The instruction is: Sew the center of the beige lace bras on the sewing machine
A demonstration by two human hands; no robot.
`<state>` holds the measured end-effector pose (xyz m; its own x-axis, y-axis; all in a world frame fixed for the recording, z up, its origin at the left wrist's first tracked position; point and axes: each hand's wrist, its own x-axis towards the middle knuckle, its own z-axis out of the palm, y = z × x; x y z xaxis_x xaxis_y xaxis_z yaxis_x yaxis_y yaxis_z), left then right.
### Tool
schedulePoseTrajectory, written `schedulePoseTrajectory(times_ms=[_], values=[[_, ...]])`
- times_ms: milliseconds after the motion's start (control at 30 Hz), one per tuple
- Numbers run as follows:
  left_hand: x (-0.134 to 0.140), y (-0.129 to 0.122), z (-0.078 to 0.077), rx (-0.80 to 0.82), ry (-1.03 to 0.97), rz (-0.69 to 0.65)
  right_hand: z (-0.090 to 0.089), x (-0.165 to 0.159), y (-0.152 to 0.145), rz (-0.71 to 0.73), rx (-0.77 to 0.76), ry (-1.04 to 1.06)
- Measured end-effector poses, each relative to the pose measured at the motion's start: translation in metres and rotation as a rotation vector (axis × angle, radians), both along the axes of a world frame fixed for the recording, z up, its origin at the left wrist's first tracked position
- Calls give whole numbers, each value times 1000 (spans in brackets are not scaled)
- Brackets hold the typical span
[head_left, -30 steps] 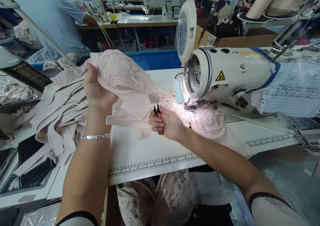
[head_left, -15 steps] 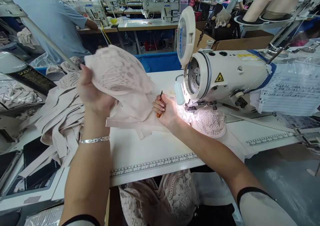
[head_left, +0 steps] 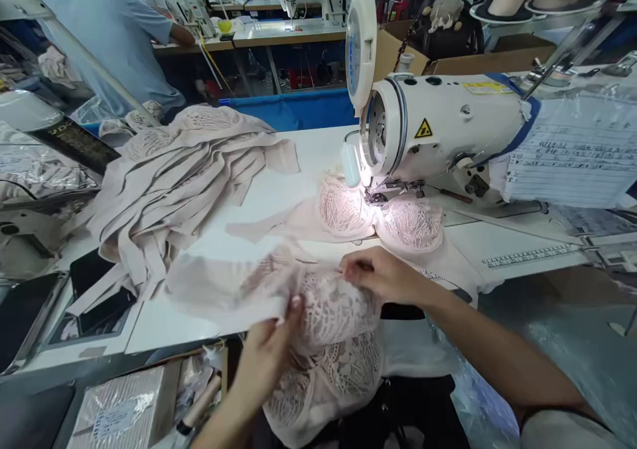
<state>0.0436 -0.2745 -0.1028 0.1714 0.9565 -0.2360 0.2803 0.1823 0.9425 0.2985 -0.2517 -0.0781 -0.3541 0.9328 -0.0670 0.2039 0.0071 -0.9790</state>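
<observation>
The left hand (head_left: pixel 271 343) is clamping its fingers on a lace bra (head_left: pixel 338 310); the right hand (head_left: pixel 385 276) is pinching its far edge; beyond those fingers, another bra (head_left: pixel 413 227) is lying under the sewing machine (head_left: pixel 442 121).

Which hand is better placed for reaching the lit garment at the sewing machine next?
Probably your right hand: it is nearer the lit garment and the sewing machine than your left hand is. Both hands, though, grip the other lace garment.
</observation>
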Motion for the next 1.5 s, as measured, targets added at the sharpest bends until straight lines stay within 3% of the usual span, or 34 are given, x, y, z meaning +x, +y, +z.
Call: schedulePoseTrajectory(times_ms=[67, 133, 200, 233, 300, 367, 400, 500, 633, 733, 867, 1000, 1133, 1267, 1500], values=[[-4, -22, -4, 30, 203, -260, 0, 2, -23, -7, 18, -121], [-16, -32, 6, 79, 277, -695, -2, 7, -44, -80, 43, -231], [-25, -31, 21, 116, 83, -1045, -5, 14, -62, -124, 61, -285], [-25, -28, 27, 150, -85, -1112, -6, 16, -69, -128, 74, -290], [-13, -19, 34, 280, -271, -1012, -7, 18, -80, -113, 117, -276], [9, -9, 33, 462, -91, -807, -7, 18, -89, -88, 191, -261], [20, -5, 31, 548, 41, -807, -7, 18, -93, -70, 225, -255], [41, 8, 25, 689, 165, -1063, -2, 23, -105, 29, 260, -200], [28, 21, 25, 590, -46, -1187, 0, 39, -117, 180, 207, -16], [12, 21, 17, 273, -249, -1091, -10, 49, -119, 226, 151, 108], [11, 0, -10, -193, -476, -628, -35, 50, -118, 197, 57, 275], [24, -25, -32, -493, -741, -338, -54, 39, -119, 91, -161, 453], [35, -40, -41, -581, -934, -150, -66, 29, -119, -69, -309, 641], [41, -47, -43, -625, -1043, -90, -75, 26, -116, -47, -306, 764], [39, -53, -48, -665, -1091, -11, -82, 22, -114, -66, -303, 753]])
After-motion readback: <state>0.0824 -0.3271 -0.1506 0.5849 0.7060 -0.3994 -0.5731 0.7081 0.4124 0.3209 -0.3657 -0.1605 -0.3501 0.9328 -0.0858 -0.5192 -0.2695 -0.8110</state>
